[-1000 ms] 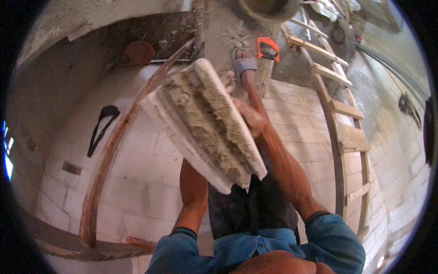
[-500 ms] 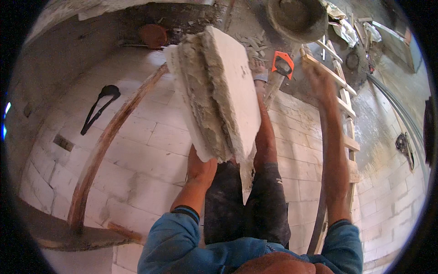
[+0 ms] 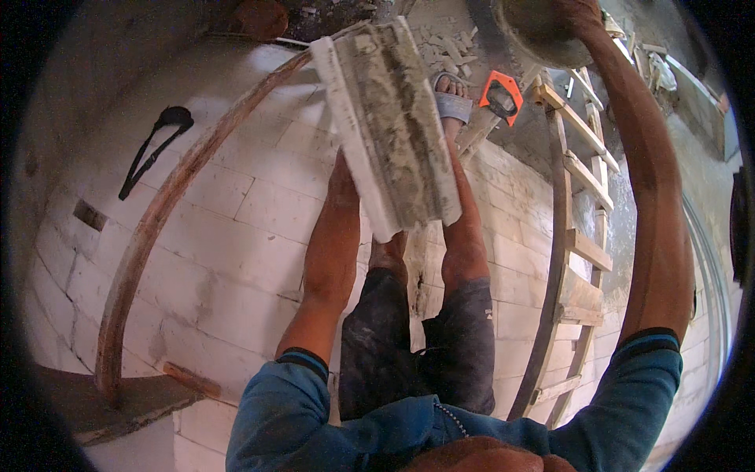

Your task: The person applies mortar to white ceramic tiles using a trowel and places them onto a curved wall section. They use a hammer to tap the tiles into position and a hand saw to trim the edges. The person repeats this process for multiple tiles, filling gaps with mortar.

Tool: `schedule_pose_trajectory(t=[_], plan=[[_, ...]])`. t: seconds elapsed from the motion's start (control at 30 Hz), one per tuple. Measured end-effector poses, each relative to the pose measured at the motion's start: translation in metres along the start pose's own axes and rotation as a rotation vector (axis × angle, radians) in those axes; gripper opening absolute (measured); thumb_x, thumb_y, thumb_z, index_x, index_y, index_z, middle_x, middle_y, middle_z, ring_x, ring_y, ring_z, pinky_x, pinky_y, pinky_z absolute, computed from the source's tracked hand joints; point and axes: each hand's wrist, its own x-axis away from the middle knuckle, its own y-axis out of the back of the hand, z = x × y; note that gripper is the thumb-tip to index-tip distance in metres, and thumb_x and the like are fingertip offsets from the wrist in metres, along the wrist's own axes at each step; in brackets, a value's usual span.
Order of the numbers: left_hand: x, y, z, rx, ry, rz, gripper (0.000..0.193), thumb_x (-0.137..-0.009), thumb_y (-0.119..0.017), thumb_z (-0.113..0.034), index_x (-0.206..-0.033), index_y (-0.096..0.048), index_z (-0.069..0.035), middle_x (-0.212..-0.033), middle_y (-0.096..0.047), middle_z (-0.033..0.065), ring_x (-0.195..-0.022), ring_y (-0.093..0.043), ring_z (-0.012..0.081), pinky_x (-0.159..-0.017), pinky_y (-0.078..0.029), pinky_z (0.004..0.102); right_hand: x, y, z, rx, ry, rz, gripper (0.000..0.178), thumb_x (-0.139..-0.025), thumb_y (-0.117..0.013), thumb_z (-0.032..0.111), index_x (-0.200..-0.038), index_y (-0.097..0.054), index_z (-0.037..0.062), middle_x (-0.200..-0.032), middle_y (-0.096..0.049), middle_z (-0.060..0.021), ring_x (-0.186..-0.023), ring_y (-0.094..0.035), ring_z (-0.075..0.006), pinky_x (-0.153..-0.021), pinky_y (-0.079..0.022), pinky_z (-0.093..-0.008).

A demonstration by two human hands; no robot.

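In front of me a white building block (image 3: 393, 118) is tilted, one face coated with rough grey mortar and grooved along its length. My left forearm runs up behind it; the block rests on my left hand, which is hidden by it. Far off to the right, my right hand (image 3: 578, 11) is at the rim of a round mortar basin (image 3: 528, 30), cut by the top of the picture, so its fingers and anything in them do not show. A hand saw with an orange-and-black handle (image 3: 503, 98) is beside my sandalled foot.
A wooden ladder (image 3: 578, 161) stands on the right. A bent wooden pole (image 3: 157, 204) rises at left from a dark board (image 3: 126, 401). A black strap (image 3: 153, 149) lies by the pale block surface (image 3: 228, 275). Broken chips (image 3: 452, 51) are scattered ahead.
My right arm has swung up and right to the basin. The block has turned, showing its mortared face more fully, and the pale side face is hidden.
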Motion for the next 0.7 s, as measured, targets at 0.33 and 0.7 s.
schedule_pose_trajectory(t=[0.33,0.7], plan=[[-0.054,-0.025,0.024,-0.043,0.028,-0.036,0.053,-0.101,-0.049,-0.029,-0.146,-0.04,-0.004,-0.141,-0.051,0.0153,-0.128,-0.051,0.0322,-0.105,-0.043,0.0408,-0.029,-0.114,-0.034,0.283,0.179,-0.068,0.037,-0.096,-0.045,0.026,-0.124,-0.062,0.0076,-0.142,-0.052,-0.0177,-0.144,-0.034,-0.0332,-0.12,-0.02,-0.0536],[-0.01,0.008,0.02,0.01,0.06,-0.059,0.055,-0.101,-0.047,-0.033,-0.147,-0.04,-0.005,-0.142,-0.051,0.0152,-0.128,-0.051,0.0324,-0.106,-0.043,0.0415,-0.028,-0.037,-0.003,0.011,0.055,-0.178,0.026,-0.083,-0.064,0.032,-0.099,-0.07,0.0127,-0.115,-0.061,-0.0115,-0.118,-0.05,-0.0313,-0.098,-0.041,-0.051]])
